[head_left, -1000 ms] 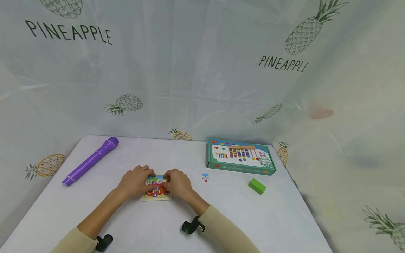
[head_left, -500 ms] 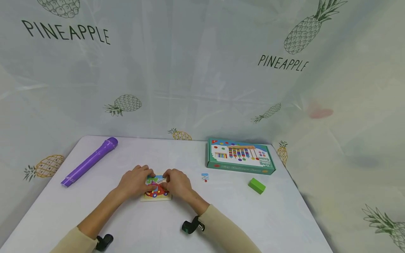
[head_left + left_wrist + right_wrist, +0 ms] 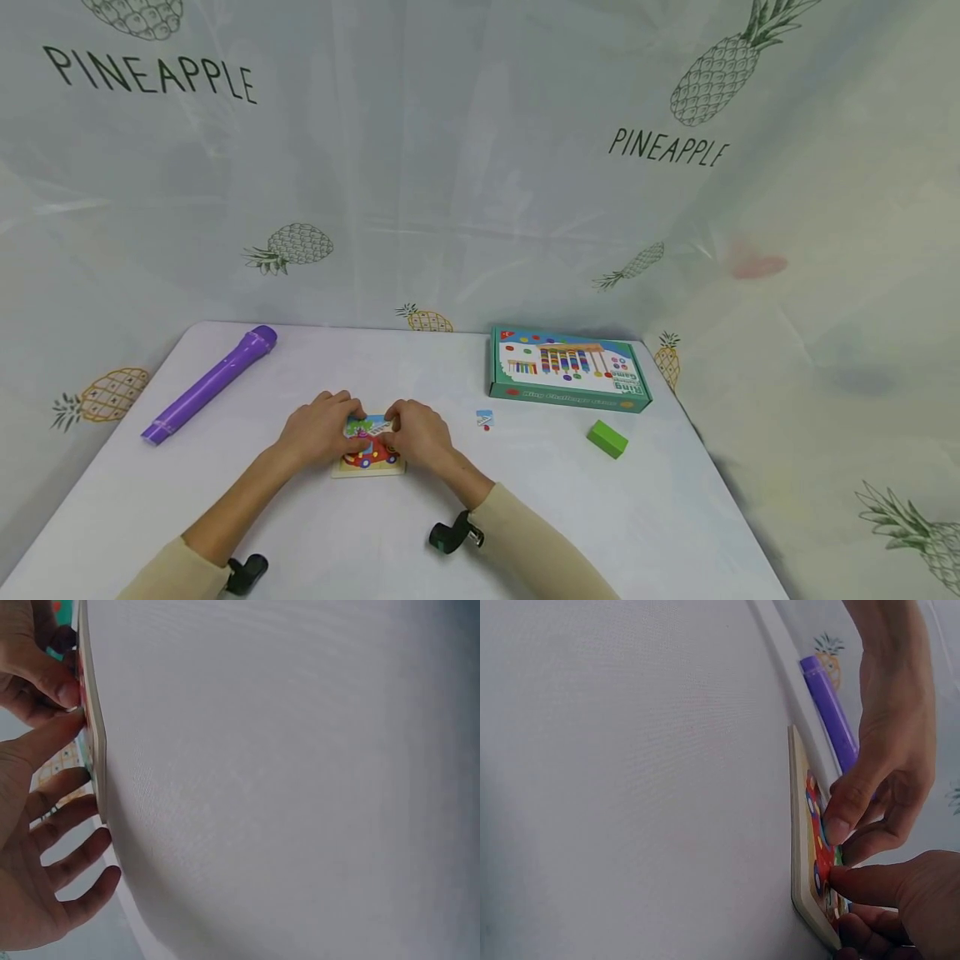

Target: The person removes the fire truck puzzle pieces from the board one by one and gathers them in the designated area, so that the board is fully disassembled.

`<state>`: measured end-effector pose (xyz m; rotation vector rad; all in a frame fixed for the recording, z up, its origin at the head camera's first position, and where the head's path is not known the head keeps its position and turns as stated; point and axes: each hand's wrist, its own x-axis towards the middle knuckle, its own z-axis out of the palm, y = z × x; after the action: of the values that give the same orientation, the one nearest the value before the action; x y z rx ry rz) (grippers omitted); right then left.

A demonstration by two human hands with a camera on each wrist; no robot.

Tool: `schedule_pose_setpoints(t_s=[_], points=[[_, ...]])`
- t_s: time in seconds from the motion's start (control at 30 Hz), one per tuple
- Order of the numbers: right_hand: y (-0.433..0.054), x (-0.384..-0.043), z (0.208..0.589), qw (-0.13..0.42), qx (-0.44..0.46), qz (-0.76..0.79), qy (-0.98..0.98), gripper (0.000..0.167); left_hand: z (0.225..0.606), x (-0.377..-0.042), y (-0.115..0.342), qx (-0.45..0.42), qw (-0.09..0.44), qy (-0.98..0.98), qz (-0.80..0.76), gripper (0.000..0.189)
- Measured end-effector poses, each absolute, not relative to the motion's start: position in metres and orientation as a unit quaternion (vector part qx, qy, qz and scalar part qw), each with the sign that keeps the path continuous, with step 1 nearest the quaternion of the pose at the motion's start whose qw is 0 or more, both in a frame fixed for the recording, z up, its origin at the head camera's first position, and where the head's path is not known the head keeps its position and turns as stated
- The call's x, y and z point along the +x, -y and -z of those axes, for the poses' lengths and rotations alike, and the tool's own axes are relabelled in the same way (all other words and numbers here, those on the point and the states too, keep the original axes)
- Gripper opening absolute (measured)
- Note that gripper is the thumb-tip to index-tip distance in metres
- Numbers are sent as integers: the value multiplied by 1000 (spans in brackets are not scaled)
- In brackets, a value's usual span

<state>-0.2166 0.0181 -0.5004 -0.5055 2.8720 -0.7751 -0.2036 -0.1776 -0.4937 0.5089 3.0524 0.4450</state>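
Observation:
A small wooden jigsaw puzzle (image 3: 367, 470) with a red car picture lies flat on the white table. My left hand (image 3: 318, 429) holds its left side, thumb on the picture and fingers at the far left edge. From the right, my right hand (image 3: 422, 435) grips the puzzle, its thumb on the car and its fingers bent over the far right corner. The two thumbs sit close together in the right wrist view, above the board (image 3: 801, 825). My hands hide part of the picture. A small blue-and-white puzzle piece (image 3: 485, 419) lies apart, to the right.
A purple toy microphone (image 3: 210, 387) lies at the back left of the table (image 3: 360, 550). At the back right is a green game box (image 3: 570, 371), with a green block (image 3: 607, 439) in front of it. A pineapple-print curtain (image 3: 450, 167) hangs behind.
The whole head view has shifted very slightly. Both hands stay in place on the puzzle, and the other things lie where they were.

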Motion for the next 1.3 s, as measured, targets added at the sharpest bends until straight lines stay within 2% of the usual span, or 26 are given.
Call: schedule_pose_setpoints(t_s=[0.67,1.3], points=[[-16,-220,505,80,-159,265,-948,26,496,-203,175,155,-12,-977,-143,32],[-16,-220,502,83,-154,287,-942,17,490,-208,169,105,35,-979,-174,36]])
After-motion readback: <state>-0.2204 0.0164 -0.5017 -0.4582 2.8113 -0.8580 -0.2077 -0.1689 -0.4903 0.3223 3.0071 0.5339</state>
